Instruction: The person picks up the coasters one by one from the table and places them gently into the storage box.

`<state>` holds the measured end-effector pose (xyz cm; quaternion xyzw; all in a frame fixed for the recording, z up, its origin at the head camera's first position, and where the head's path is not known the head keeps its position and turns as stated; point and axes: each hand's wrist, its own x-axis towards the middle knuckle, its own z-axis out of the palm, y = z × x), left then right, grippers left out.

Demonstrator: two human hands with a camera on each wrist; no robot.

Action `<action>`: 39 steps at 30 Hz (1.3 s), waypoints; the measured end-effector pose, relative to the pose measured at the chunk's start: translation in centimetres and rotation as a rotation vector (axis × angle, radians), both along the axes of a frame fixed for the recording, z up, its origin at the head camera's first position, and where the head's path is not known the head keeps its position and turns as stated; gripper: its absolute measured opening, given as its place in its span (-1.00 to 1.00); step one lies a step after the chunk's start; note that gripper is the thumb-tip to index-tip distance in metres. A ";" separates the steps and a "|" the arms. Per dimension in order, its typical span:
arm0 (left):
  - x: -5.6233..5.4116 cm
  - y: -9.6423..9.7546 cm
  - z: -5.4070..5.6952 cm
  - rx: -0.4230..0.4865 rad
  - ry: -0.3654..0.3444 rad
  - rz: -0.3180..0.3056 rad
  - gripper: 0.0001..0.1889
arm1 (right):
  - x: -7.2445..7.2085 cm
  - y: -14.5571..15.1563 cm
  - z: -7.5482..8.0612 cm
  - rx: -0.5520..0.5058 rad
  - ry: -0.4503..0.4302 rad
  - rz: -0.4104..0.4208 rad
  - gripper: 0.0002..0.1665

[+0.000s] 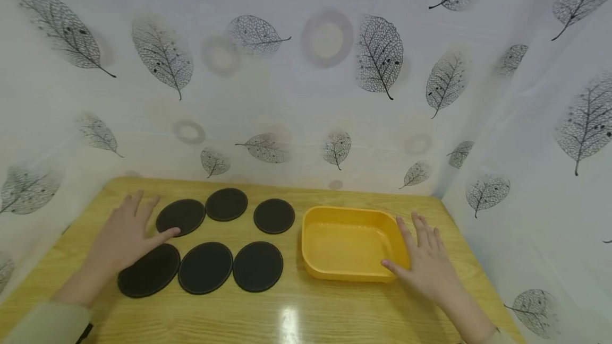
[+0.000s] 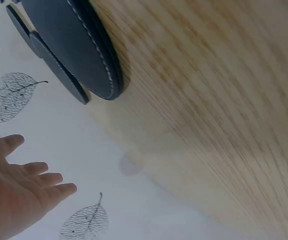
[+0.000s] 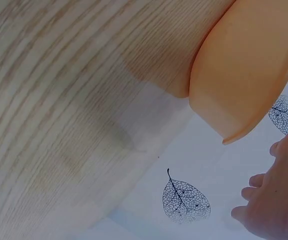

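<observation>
Several round black leather coasters with stitched edges lie in two rows on the left half of the table. The far row has a left coaster [image 1: 180,215], a middle one [image 1: 227,204] and a right one [image 1: 274,215]; the near row runs from a left coaster [image 1: 150,274] to a right one [image 1: 258,266]. My left hand [image 1: 119,240], fingers spread, hovers by the leftmost coasters and holds nothing. To the right stands a yellow plastic tray [image 1: 351,248] with nothing in it. My right hand [image 1: 427,265] is spread at its right side, thumb and fingers overlapping the rim in the head view.
The wooden table [image 1: 215,317] reaches back to a white curtain [image 1: 296,100] printed with leaf skeletons. This curtain also borders the table on both sides. In the left wrist view, stitched coasters [image 2: 71,45] show from the side.
</observation>
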<state>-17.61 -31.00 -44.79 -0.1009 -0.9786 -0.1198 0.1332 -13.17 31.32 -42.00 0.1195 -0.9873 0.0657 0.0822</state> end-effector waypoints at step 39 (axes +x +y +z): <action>-6.2 -1.1 -3.1 0.093 -0.338 -0.162 0.39 | -1.1 -0.8 -2.2 -0.082 -0.079 0.099 0.20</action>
